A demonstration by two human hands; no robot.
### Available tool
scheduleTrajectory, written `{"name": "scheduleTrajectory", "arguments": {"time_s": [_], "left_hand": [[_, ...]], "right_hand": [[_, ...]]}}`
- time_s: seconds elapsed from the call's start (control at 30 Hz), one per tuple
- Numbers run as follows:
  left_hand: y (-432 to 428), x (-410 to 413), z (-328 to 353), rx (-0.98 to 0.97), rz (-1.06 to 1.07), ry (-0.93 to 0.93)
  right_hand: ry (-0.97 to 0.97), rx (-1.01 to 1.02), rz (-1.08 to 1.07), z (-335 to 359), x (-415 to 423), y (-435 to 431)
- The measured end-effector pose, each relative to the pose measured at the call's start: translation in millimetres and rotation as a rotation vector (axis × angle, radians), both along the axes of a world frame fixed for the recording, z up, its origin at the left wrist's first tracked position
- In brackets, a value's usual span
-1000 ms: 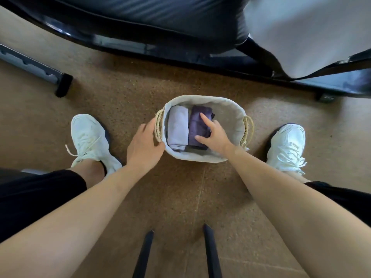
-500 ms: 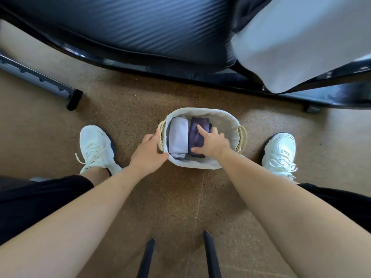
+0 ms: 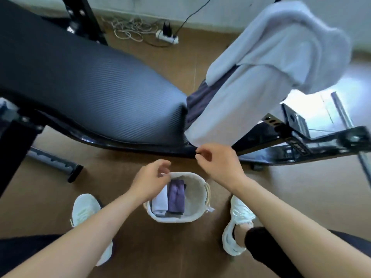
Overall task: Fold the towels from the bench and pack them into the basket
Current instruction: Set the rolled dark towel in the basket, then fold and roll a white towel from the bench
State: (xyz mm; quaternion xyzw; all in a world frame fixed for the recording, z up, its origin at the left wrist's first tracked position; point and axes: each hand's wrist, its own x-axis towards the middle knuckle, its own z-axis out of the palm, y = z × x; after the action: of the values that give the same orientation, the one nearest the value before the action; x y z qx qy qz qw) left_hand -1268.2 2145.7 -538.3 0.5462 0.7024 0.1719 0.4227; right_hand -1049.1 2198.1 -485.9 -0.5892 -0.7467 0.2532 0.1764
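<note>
Has a white towel (image 3: pixel 241 101) draped over the bench (image 3: pixel 90 81) at 1 o'clock, a dark towel (image 3: pixel 197 101) under it. Holds the right hand (image 3: pixel 218 163) at the white towel's lower corner, fingers curled; pinching or merely touching, cannot tell. Hovers the left hand (image 3: pixel 150 181), loosely curled and empty, over the basket (image 3: pixel 196 189) at 6 o'clock. Shows a pale towel (image 3: pixel 160 201) and a purple towel (image 3: pixel 176 195) folded side by side inside, pale at 9

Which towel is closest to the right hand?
The pale towel draped over the bench: its lower corner hangs right by the right hand. The folded towels lie lower, in the basket.
</note>
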Motion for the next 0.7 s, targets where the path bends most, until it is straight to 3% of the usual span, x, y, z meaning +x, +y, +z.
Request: {"name": "scheduleTrajectory", "arguments": {"time_s": [0.17, 0.33, 0.43, 0.6, 0.7], "left_hand": [[32.4, 36.6, 62.3, 0.207, 0.032, -0.102], [73.2, 77.0, 123.0, 0.359, 0.003, -0.145], [96.7, 100.4, 157.3, 0.469, -0.04, -0.145], [137.2, 136.2, 188.5, 0.687, -0.201, -0.054], [155.2, 153.3, 196.7, 0.714, -0.279, -0.007]], "right_hand": [[0.211, 0.537, -0.21, 84.6, 26.5, 12.6], [0.272, 0.777, -0.451, 115.9, 69.1, 38.8], [0.333, 0.753, -0.546, 121.3, 94.4, 53.4], [0.389, 0.512, -0.489, 119.9, 113.5, 71.4], [0.435, 0.489, -0.504, 117.4, 117.4, 76.7]]}}
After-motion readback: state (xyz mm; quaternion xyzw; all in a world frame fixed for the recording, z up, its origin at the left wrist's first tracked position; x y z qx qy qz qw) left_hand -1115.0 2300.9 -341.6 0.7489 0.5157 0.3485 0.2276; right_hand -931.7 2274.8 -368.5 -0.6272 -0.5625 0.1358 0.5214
